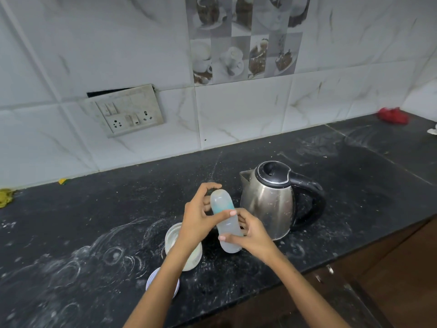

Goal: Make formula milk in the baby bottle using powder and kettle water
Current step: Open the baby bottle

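Both hands hold a translucent baby bottle (pixel 225 221) with a clear cap, tilted above the black counter. My left hand (pixel 201 216) grips its upper part near the cap and a teal ring. My right hand (pixel 251 233) wraps the lower body. A steel kettle (pixel 269 204) with a black lid and handle stands just right of the bottle, lid shut. Under my left forearm sits an open round powder container (pixel 172 237), partly hidden. Its white lid (pixel 153 280) lies nearer the counter's front edge.
The black stone counter (pixel 94 233) is streaked with white powder marks. A switch and socket plate (pixel 127 112) is on the tiled wall. A red cloth (pixel 393 116) lies at the far right, a yellow-green cloth (pixel 6 197) at the far left.
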